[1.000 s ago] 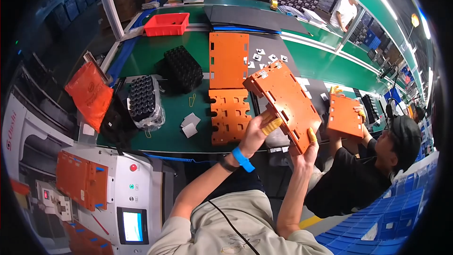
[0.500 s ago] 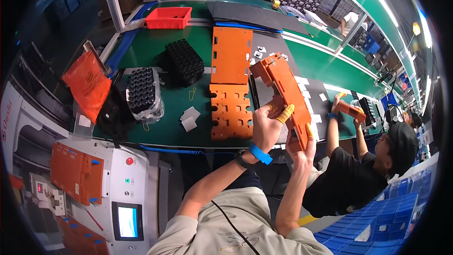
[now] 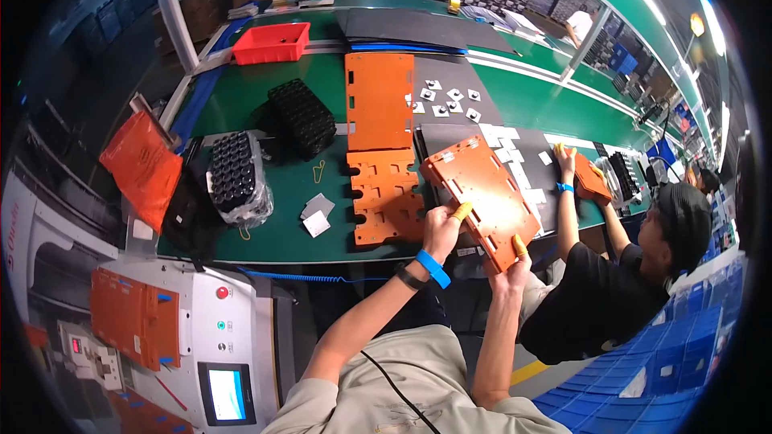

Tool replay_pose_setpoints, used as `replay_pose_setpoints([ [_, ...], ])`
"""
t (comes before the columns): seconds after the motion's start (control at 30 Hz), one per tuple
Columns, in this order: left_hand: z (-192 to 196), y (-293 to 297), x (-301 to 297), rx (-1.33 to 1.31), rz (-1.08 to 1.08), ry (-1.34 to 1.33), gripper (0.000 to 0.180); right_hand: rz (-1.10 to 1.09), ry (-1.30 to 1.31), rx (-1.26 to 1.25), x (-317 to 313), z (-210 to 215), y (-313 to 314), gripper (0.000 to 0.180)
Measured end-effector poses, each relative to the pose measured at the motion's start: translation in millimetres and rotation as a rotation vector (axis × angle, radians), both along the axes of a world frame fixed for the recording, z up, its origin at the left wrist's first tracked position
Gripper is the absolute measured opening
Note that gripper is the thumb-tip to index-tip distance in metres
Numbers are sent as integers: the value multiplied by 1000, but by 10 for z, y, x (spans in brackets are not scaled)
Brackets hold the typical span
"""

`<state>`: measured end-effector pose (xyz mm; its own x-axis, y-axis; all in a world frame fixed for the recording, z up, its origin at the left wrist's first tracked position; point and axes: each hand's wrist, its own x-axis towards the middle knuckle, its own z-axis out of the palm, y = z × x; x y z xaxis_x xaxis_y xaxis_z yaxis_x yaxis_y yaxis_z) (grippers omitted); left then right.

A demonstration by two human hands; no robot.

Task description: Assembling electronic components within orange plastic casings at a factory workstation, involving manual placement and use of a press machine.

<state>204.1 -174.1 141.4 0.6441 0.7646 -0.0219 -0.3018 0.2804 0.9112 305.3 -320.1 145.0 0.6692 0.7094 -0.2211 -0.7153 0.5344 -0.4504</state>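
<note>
An orange rectangular fixture box (image 3: 485,197), slotted along its long edges, is tilted with its broad face up above the table edge. My left hand (image 3: 442,231) grips its near left side, a yellow-covered thumb on top. At the near right corner my right hand (image 3: 510,275) is closed on it, the fingers underneath partly hidden. To the left lies another orange fixture, its flat panel (image 3: 380,100) at the far end and its notched half (image 3: 386,197) nearer me. Small white square pieces with black centres (image 3: 455,95) are scattered on a dark mat beyond the held box.
Left on the green table (image 3: 241,237) are a black tray (image 3: 301,116), a plastic-wrapped pack of black cylinders (image 3: 235,173) and white cards (image 3: 316,223). A red bin (image 3: 271,42) stands farther back. On my right a co-worker (image 3: 611,273) handles an orange part. A white machine (image 3: 213,345) stands lower left.
Both hands have turned the orange fixture box from nearly edge-on to its broad face showing. The scattered white pieces behind it now show more fully. The view has shifted slightly.
</note>
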Motion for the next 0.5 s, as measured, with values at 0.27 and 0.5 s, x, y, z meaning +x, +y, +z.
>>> replay_pose_setpoints([
  [0.27, -245, 54, 41, -231, -118, 48, 23, -85, 89, -64, 85, -444, -42, 37],
  [0.5, -216, 534, 22, -378, -54, -50, 33, -116, 105, -93, 154, -582, -91, 37],
])
